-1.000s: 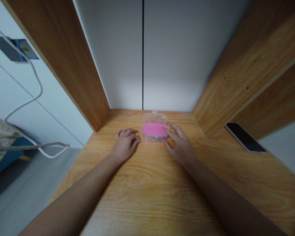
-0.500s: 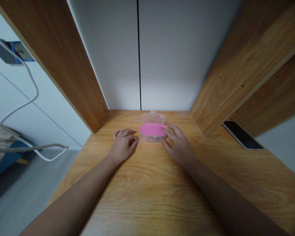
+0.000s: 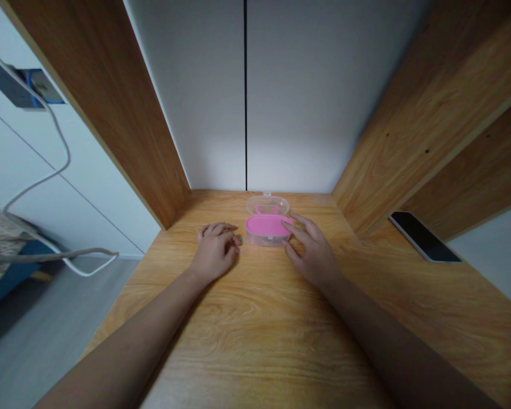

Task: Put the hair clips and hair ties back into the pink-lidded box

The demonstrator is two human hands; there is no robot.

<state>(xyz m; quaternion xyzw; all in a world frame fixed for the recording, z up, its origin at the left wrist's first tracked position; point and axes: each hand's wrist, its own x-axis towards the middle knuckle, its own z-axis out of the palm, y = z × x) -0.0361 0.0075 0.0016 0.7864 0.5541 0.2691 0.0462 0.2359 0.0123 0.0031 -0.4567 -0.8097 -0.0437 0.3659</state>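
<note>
A small clear plastic box (image 3: 267, 233) with a pink inside stands on the wooden desk (image 3: 255, 318) near the back wall, its clear lid (image 3: 267, 204) tipped open behind it. My right hand (image 3: 311, 253) lies at the box's right side, fingers stretched and apart, with the index fingertip on the pink part. My left hand (image 3: 215, 250) rests on the desk just left of the box. Its fingers are curled in, and the tips pinch together close to the box's left corner. What they hold, if anything, is too small to make out.
Wooden side panels (image 3: 123, 113) close in the desk on the left and right. A dark phone (image 3: 423, 243) lies on a shelf at the right. At the left, a white cable (image 3: 63, 170) hangs from a wall plug (image 3: 23, 85) over the floor.
Both hands and the box stay almost where they were. My left fingers have curled in a little tighter near the box's corner.
</note>
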